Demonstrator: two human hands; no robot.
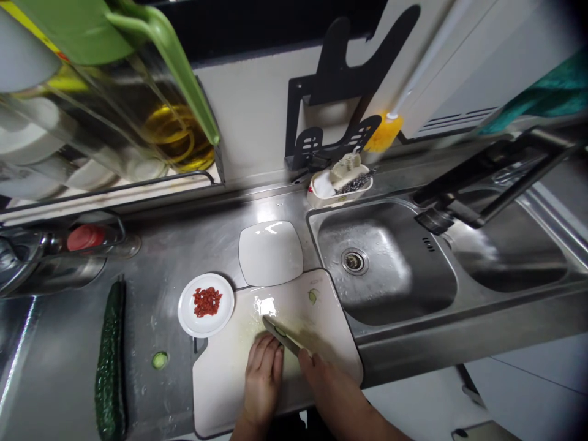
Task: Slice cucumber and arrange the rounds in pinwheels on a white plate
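On the white cutting board (220, 392), my right hand (324, 376) grips a kitchen knife (289, 345), its blade pointing up and left. A thin green-edged cucumber slice (279, 331) shows against the blade. My left hand (264, 364) is closed, fingers together, right beside the blade, over a cucumber piece that is mostly hidden beneath it. Wet smears mark the board around the knife tip. A white plate of small red pieces (207, 302) overlaps the board's upper left corner. An off-white square plate (271, 254) lies at the board's far edge.
A whole cucumber (110, 361) and a cut cucumber end (160, 360) lie on the steel counter at left. The double sink (390, 263) with a black faucet (459, 196) is at right. Behind stand a sponge holder (340, 190) and an oil jug (179, 135).
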